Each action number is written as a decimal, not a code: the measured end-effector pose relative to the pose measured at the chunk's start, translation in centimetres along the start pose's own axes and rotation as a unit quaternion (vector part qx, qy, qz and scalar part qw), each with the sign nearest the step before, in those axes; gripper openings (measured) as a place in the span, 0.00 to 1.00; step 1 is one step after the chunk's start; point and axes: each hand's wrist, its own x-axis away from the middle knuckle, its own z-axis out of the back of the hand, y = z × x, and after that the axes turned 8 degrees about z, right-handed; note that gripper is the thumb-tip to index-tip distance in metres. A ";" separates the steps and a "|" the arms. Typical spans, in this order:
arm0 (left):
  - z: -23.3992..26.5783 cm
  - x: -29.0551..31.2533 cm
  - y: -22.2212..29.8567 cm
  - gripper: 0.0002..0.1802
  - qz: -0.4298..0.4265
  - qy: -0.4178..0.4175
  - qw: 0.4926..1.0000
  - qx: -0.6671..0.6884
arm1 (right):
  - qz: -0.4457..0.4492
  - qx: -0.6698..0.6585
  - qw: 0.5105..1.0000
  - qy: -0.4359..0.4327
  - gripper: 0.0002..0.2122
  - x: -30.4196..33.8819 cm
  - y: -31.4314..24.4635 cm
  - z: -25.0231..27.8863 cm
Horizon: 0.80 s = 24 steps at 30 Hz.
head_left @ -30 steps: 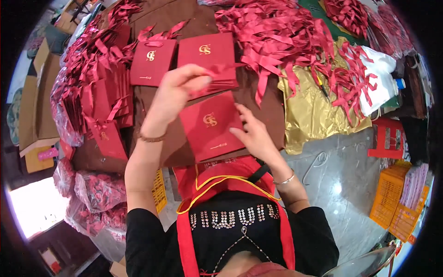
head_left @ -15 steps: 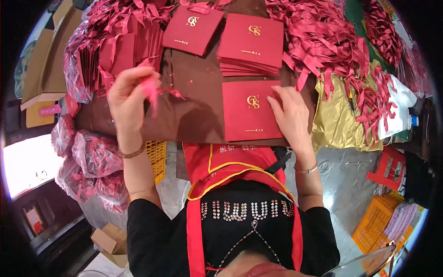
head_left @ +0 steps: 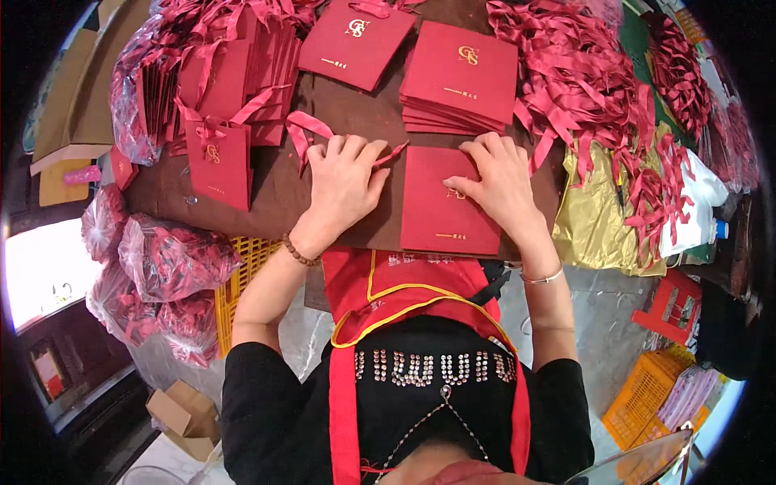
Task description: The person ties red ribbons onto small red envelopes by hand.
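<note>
A flat red paper bag [head_left: 436, 222] with a gold emblem lies before me near the table's front edge. My right hand [head_left: 503, 182] rests on its upper right part, fingers bent but apart, thumb across the emblem. Just left of that bag, my left hand [head_left: 347, 179] has its fingers curled over a red ribbon [head_left: 303, 129]. The ribbon loops out on the left, and a thin end sticks out on the right; the grip itself is hidden beneath the hand. At the left stands a small red bag [head_left: 218, 166] with ribbon handles.
Behind my right hand is a stack of red bags [head_left: 461, 73], with another handled bag [head_left: 356, 44] beside it. A heap of red ribbons [head_left: 574, 81] fills the back right, above gold wrapping [head_left: 602, 210]. More bags [head_left: 250, 73] crowd the back left; filled plastic bags [head_left: 174, 263] hang below.
My left hand has moved right with the ribbon, toward the flat bag. The small handled bag now shows where that hand was. My right hand has shifted further onto the flat bag.
</note>
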 end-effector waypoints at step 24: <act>-0.8 -1.5 2.7 0.08 0.141 -0.135 0.908 0.371 | -0.103 -0.250 0.952 -0.144 0.17 -1.0 2.3 1.6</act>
